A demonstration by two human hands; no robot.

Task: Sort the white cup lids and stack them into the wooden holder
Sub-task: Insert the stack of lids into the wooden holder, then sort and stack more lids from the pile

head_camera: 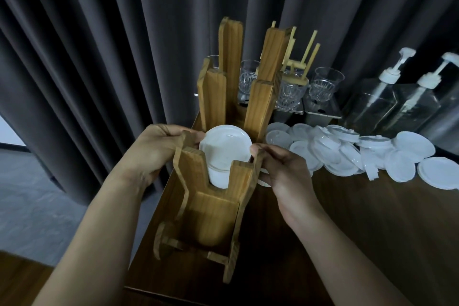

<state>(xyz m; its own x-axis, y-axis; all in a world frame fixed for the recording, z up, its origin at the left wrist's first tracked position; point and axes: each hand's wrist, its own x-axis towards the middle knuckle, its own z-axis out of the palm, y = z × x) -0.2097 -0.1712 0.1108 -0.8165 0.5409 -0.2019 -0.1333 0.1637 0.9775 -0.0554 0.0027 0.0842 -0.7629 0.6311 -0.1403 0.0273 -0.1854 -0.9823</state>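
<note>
Left hand [151, 149] and right hand [285, 171] pinch opposite edges of the round white plastic lid stack [224, 146] in the near bay of the slotted wooden holder [213, 211]; best eased down level so the rims nest.

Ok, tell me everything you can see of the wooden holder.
The wooden holder is light brown, visibly grained wood: upright slats on a footed base, with taller slats behind. It stands near the left edge of a dark table. A stack of white lids sits in its near slot. The left hand grips its left slat, and the right hand pinches its right one.
</note>
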